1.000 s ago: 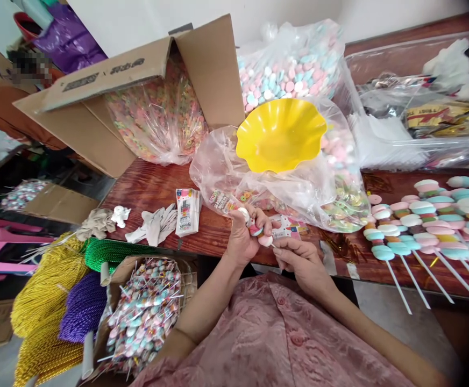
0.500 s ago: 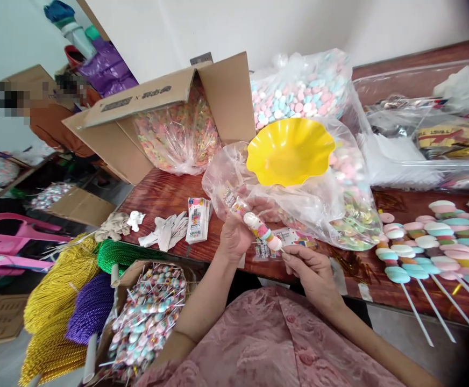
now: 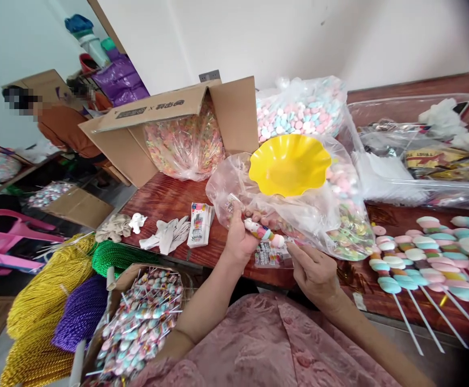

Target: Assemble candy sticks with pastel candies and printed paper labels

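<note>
My left hand (image 3: 240,239) is closed round a candy skewer (image 3: 263,233) of white, pink and blue pieces, partly inside a small printed clear wrapper. My right hand (image 3: 313,271) pinches the skewer's stick end just below the lowest pink piece. Both hands are above the near edge of the red-brown table (image 3: 165,196). More printed wrappers (image 3: 272,257) lie flat under the hands.
A yellow scalloped bowl (image 3: 289,164) rests on a clear bag of candy (image 3: 339,215). Finished candy skewers (image 3: 420,258) lie at right. An open cardboard box (image 3: 178,129), a wrapper stack (image 3: 199,223), a box of lollipops (image 3: 141,317) and coloured cord bundles (image 3: 57,301) are at left.
The hands have stayed together on the skewer, which has turned flatter and slid further into the wrapper. The camera has tilted up, showing more wall.
</note>
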`<control>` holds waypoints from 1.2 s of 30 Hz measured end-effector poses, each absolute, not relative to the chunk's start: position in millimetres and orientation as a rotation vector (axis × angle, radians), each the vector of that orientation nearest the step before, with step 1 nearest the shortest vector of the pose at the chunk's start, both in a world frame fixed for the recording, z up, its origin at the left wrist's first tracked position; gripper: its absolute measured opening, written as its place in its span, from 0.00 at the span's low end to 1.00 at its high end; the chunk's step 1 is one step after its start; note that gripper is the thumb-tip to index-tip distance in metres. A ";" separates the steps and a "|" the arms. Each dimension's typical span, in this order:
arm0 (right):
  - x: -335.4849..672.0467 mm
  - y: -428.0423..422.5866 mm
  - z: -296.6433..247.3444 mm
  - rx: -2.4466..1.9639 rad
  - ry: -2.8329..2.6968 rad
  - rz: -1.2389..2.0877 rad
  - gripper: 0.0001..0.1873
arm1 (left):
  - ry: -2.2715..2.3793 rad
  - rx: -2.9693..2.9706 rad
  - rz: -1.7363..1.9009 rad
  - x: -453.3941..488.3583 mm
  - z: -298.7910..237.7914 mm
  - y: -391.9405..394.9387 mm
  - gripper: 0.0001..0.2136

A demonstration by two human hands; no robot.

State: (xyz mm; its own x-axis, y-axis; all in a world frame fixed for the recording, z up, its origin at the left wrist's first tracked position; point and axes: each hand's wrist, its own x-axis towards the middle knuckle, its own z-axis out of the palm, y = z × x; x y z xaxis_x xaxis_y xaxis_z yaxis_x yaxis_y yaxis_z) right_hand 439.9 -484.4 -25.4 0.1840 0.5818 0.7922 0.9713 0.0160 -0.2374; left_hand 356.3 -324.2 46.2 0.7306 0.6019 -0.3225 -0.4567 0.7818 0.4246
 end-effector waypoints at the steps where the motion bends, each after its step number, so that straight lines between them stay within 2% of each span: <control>1: 441.1 -484.4 -27.7 -1.666 -1.502 -0.647 0.19 | 0.480 0.322 0.587 355.3 45.9 -324.4 0.27; 7: 448.7 -487.1 -30.9 -1.712 -1.592 -0.749 0.21 | 0.584 0.330 0.499 344.6 44.9 -325.7 0.27; 13: 465.3 -490.6 -22.7 -1.664 -1.735 -0.893 0.18 | 0.598 0.381 0.395 335.8 39.4 -320.4 0.27; 20: 466.5 -494.1 -18.9 -1.614 -1.794 -0.891 0.19 | 0.570 0.453 0.330 336.3 26.3 -313.2 0.28; 26: 467.6 -499.8 -18.6 -1.592 -1.904 -0.836 0.15 | 0.564 0.545 0.170 328.8 22.1 -300.5 0.28; 32: 458.8 -496.9 -21.4 -1.651 -1.770 -0.721 0.16 | 0.550 0.459 0.301 326.6 19.7 -298.1 0.29; 36: 451.5 -493.4 -22.5 -1.674 -1.744 -0.769 0.15 | 0.583 0.407 0.363 327.2 14.8 -302.8 0.30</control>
